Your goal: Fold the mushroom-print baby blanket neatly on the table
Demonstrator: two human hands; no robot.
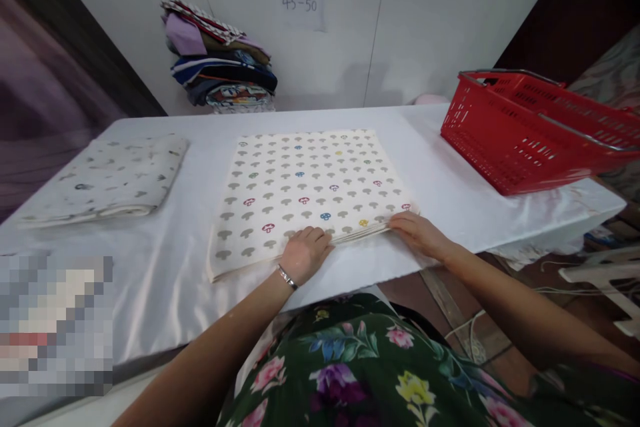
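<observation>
1. Now my left hand (305, 253) lies flat, fingers loose, on the near edge of the folded cloth (305, 180) at mid-table (450, 193).
2. My right hand (419, 235) touches its near right corner; whether it grips, I cannot tell.
3. I judge I'm squaring the fold; the next move calls for aligned layers.

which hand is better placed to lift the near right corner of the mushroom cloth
Probably the right hand: its fingertips touch that corner of the mushroom cloth, while the left hand lies flat mid-edge.
</observation>
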